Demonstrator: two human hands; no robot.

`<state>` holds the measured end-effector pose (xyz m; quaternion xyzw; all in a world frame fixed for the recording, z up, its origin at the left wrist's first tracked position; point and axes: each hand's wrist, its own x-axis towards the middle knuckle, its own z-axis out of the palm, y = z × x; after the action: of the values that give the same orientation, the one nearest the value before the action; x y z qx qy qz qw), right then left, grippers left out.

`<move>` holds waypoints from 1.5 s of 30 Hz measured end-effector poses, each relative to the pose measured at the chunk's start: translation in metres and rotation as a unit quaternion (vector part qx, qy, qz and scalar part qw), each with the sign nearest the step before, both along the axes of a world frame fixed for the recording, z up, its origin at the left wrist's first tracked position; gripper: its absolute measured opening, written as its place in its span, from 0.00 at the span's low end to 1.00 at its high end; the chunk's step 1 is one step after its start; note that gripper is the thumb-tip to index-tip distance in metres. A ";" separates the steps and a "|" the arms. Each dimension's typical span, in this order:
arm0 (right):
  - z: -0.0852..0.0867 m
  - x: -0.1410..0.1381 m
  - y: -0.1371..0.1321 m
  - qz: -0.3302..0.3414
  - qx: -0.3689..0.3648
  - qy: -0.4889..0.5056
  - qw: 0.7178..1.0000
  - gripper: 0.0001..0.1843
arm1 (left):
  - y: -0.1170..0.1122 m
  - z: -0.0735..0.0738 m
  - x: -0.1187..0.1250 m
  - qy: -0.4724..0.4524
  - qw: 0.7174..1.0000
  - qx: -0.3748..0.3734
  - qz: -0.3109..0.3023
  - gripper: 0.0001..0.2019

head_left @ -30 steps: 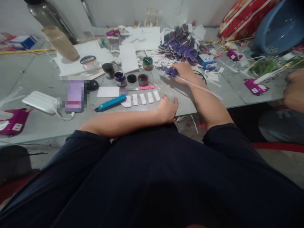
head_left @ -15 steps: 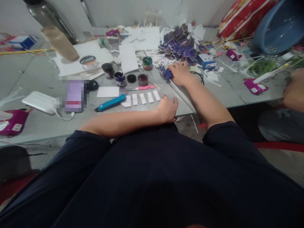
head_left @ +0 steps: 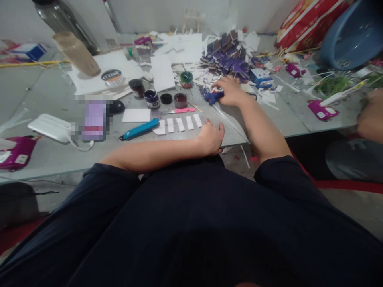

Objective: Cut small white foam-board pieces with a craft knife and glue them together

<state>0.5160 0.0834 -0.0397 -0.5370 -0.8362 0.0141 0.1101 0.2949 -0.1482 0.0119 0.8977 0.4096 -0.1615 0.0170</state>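
My left hand (head_left: 211, 137) rests at the table's front edge. Its fingers are loosely bent and apart, with nothing seen in them. Just left of it several small white strips (head_left: 180, 124) lie in a row, beside a blue utility knife (head_left: 140, 129). My right hand (head_left: 229, 91) is farther back, fingers spread and arched on the table side of a blue glue gun (head_left: 213, 97). The hand touches or nearly touches the gun's end; its underside is hidden. A thin clear strand (head_left: 231, 121) runs from near the gun to the table edge.
Behind my right hand rises a heap of purple-painted pieces (head_left: 226, 56), with a small blue box (head_left: 261, 78) beside it. Open paint jars (head_left: 151, 99) stand mid-table. At left lie a phone (head_left: 94, 119) and a white power bank (head_left: 49, 128). Another person's arm (head_left: 371, 115) is at right.
My right hand has drawn off the blue glue gun slightly, its fingers spreading; the gun has turned and more of it shows. My left hand has stayed still.
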 end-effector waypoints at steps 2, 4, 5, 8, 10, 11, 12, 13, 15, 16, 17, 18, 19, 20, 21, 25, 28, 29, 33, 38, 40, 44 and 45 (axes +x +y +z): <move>0.005 0.005 -0.002 -0.011 -0.011 -0.011 1.000 0.38 | -0.001 0.001 0.000 -0.010 1.000 -0.004 0.004 0.61; 0.012 0.009 -0.006 -0.018 -0.020 -0.023 0.999 0.42 | -0.005 0.002 0.001 -0.025 1.000 -0.005 0.006 0.60; 0.015 0.010 -0.009 -0.017 -0.019 -0.023 0.999 0.41 | -0.007 0.004 0.001 -0.030 1.000 -0.005 0.005 0.59; 0.027 0.011 -0.021 0.002 0.003 0.012 1.000 0.32 | -0.014 0.015 -0.003 -0.043 0.999 -0.005 -0.028 0.56; 0.035 0.006 -0.030 0.017 0.004 0.054 0.998 0.26 | -0.014 0.028 -0.015 -0.060 0.996 -0.004 -0.070 0.50; 0.039 0.002 -0.034 0.026 -0.002 0.074 0.997 0.25 | -0.010 0.036 -0.025 -0.069 0.994 -0.002 -0.089 0.45; 0.043 -0.004 -0.038 0.036 -0.008 0.093 0.995 0.23 | -0.003 0.043 -0.038 -0.079 0.992 0.001 -0.102 0.38; 0.047 -0.010 -0.041 0.050 -0.016 0.109 0.993 0.21 | 0.006 0.049 -0.053 -0.073 0.990 0.005 -0.122 0.32; 0.054 -0.024 -0.047 0.093 -0.034 0.131 0.986 0.18 | 0.031 0.055 -0.089 -0.061 0.985 0.033 -0.156 0.27; 0.058 -0.032 -0.049 0.122 -0.045 0.134 0.982 0.17 | 0.045 0.055 -0.107 -0.066 0.985 0.046 -0.154 0.25; 0.060 -0.040 -0.051 0.156 -0.059 0.128 0.978 0.16 | 0.058 0.052 -0.123 -0.086 0.984 0.054 -0.147 0.25; 0.062 -0.048 -0.052 0.190 -0.072 0.112 0.973 0.15 | 0.069 0.047 -0.137 -0.113 0.983 0.058 -0.133 0.27; 0.064 -0.056 -0.053 0.222 -0.082 0.093 0.967 0.14 | 0.078 0.040 -0.148 -0.142 0.982 0.061 -0.111 0.29; 0.064 -0.063 -0.054 0.248 -0.087 0.075 0.962 0.13 | 0.084 0.032 -0.155 -0.167 0.980 0.061 -0.091 0.30; 0.064 -0.070 -0.055 0.270 -0.090 0.063 0.957 0.13 | 0.086 0.024 -0.159 -0.188 0.978 0.064 -0.071 0.30; 0.052 -0.084 -0.063 0.343 -0.089 0.068 0.933 0.17 | 0.073 -0.003 -0.153 -0.199 0.975 0.097 0.020 0.37; 0.036 -0.081 -0.066 0.372 -0.046 0.096 0.922 0.23 | 0.064 -0.011 -0.146 -0.198 0.976 0.087 0.037 0.41; 0.030 -0.080 -0.066 0.379 -0.030 0.096 0.920 0.25 | 0.064 -0.013 -0.146 -0.205 0.975 0.076 0.028 0.40; 0.011 -0.077 -0.058 0.381 -0.002 0.081 0.921 0.26 | 0.067 -0.016 -0.151 -0.225 0.973 0.045 0.001 0.37; 0.002 -0.081 -0.049 0.352 -0.024 0.100 0.930 0.27 | 0.069 -0.016 -0.153 -0.214 0.976 0.042 0.007 0.33; -0.001 -0.085 -0.050 0.358 -0.030 0.106 0.927 0.27 | 0.069 -0.016 -0.153 -0.215 0.976 0.040 0.016 0.35; -0.003 -0.089 -0.058 0.384 -0.034 0.117 0.915 0.23 | 0.071 -0.016 -0.152 -0.212 0.976 0.024 0.035 0.39; -0.003 -0.090 -0.061 0.387 -0.037 0.115 0.914 0.23 | 0.072 -0.016 -0.151 -0.215 0.976 0.021 0.038 0.39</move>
<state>0.4265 0.0228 -0.0427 -0.1700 -0.9590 0.1479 0.1718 0.1435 -0.0765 -0.0042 0.8952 0.4338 0.0442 0.0919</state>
